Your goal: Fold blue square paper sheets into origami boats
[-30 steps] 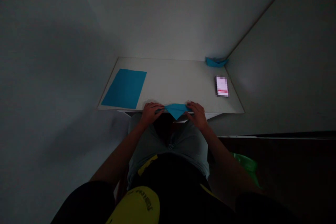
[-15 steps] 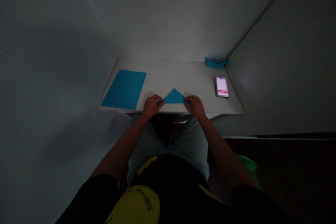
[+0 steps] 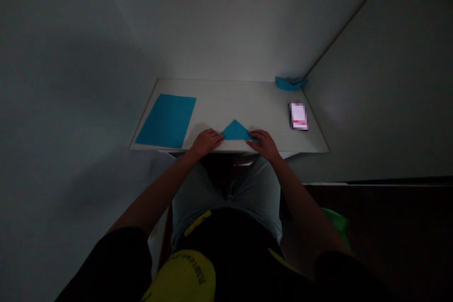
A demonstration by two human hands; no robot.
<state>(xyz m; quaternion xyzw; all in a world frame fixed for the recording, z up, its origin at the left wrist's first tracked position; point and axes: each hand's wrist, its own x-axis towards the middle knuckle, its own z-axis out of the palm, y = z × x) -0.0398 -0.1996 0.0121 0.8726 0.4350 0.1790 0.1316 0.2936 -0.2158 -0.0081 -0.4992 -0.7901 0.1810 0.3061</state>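
Note:
A small blue folded paper, shaped like a triangle with its point away from me, lies flat near the front edge of the white table. A short crease line runs down from its tip. At its left corner, my left hand has its fingers close together on the paper, covering that corner. My right hand has the right corner between its thumb and fingers, the thumb at the lower edge and a finger on top. What the fingertips do underneath is hidden.
Blue paper sheets lie at the left of the white table. A blue paper boat stands at the back right corner, with a lit phone in front of it. Walls border the table. Something green is below right.
My left hand has flattened and shifted slightly onto the left corner of the folded paper. My right fingers have spread a little, showing more of the right corner. The paper stays in place.

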